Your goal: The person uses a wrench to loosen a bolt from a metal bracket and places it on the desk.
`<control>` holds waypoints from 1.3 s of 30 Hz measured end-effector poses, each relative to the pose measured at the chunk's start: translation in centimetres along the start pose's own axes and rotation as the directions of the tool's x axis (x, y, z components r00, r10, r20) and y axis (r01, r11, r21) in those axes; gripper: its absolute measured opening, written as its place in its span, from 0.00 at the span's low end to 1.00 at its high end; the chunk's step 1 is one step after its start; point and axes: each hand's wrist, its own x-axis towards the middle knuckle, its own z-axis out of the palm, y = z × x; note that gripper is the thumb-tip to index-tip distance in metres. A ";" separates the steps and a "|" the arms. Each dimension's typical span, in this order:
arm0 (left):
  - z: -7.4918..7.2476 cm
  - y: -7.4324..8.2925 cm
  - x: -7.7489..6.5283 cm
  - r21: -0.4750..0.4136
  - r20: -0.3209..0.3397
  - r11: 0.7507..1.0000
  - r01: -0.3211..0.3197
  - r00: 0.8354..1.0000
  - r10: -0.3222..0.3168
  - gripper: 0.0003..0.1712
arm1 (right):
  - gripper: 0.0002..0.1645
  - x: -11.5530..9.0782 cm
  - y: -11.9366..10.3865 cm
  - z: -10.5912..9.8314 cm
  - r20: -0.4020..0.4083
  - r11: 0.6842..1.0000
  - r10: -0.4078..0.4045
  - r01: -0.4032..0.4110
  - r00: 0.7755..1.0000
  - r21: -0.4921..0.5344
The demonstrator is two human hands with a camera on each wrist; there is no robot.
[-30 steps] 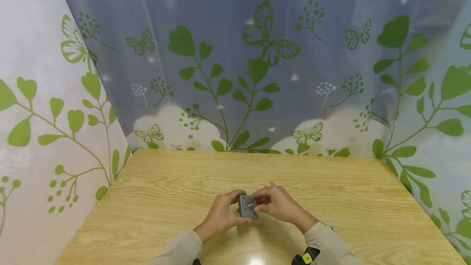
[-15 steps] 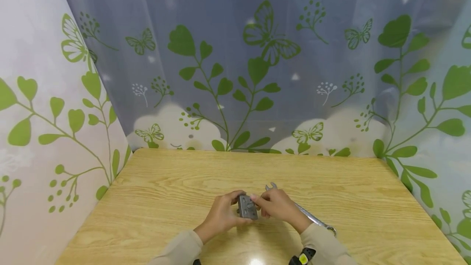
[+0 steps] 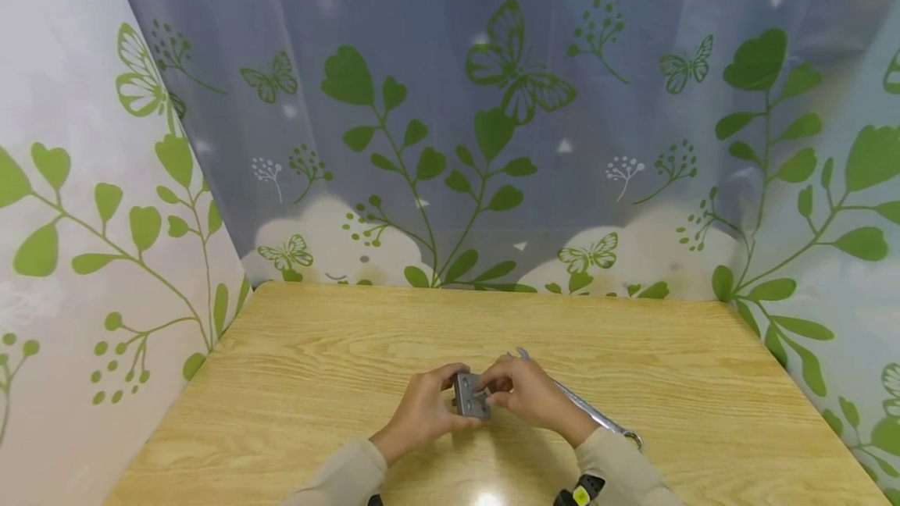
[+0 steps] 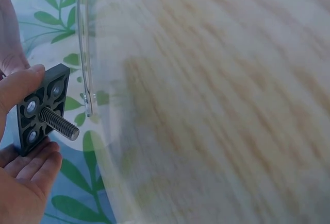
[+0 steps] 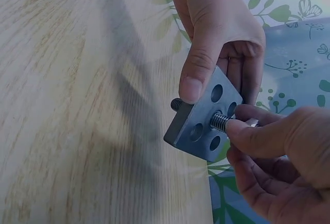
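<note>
My left hand [image 3: 425, 406] grips a grey square metal plate [image 3: 467, 397] by its edges, above the table. Several round holes show in the plate [image 5: 196, 131] in the right wrist view. A threaded bolt [image 5: 219, 121] passes through its middle. With thumb and fingertips my right hand [image 3: 533, 397] pinches one end of this bolt; the fingers hide that end. On the plate's other side, the bolt's bare threaded tip [image 4: 61, 123] sticks out in the left wrist view. A silver combination wrench [image 3: 596, 415] lies on the table, partly hidden beneath my right hand and forearm.
The wood-grain table [image 3: 337, 334] spreads around both hands. A patterned curtain [image 3: 436, 139] with leaves and butterflies stands along its back edge, with further sheets at left and right. A black strap with a yellow-green patch [image 3: 580, 495] sits on my right wrist.
My right fingers shifted off the bolt's end toward the plate's edge half a second ago, and now pinch the bolt again. More of the wrench shows than a second ago. The left hand stays put.
</note>
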 end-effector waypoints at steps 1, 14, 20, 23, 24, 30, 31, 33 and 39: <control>0.0 0.0 0.0 -0.004 -0.001 1.000 -0.002 1.000 0.002 0.41 | 0.13 0.0 -0.1 0.0 -0.006 1.000 -0.003 0.003 1.000 -0.012; 0.0 0.0 -0.1 -0.021 -0.003 1.000 0.011 1.000 -0.011 0.40 | 0.27 -0.1 0.3 0.0 0.054 0.997 0.070 -0.072 0.996 0.042; 0.0 -0.1 -0.1 -0.020 -0.004 1.000 0.006 1.000 -0.006 0.41 | 0.29 -0.3 0.0 -0.3 0.047 0.987 0.140 -0.143 0.989 0.068; 0.0 0.0 0.0 -0.018 -0.003 1.000 0.007 1.000 -0.007 0.41 | 0.31 -0.4 -0.2 -0.4 0.028 0.985 0.154 -0.156 0.988 0.074; 0.0 0.1 0.0 -0.016 -0.002 1.000 0.007 1.000 -0.007 0.41 | 0.31 -0.4 -0.2 -0.4 0.024 0.985 0.159 -0.160 0.987 0.070; 0.1 0.3 0.0 -0.023 0.003 1.000 0.008 1.000 -0.008 0.39 | 0.28 -0.3 -0.3 0.0 0.022 0.983 0.176 -0.177 0.984 0.048; 0.1 0.3 0.0 -0.024 0.004 1.000 0.007 1.000 -0.006 0.39 | 0.25 -0.3 -0.3 0.0 0.021 0.984 0.170 -0.171 0.985 0.050; 0.1 0.4 -0.1 -0.020 0.003 1.000 0.007 1.000 -0.007 0.39 | 0.17 -0.3 -0.3 0.1 0.006 0.990 0.140 -0.140 0.990 0.035; 0.1 0.3 -0.1 -0.029 -0.008 1.000 0.011 1.000 -0.011 0.39 | 0.11 -0.4 -0.5 0.1 -0.038 0.999 0.037 -0.037 0.999 0.003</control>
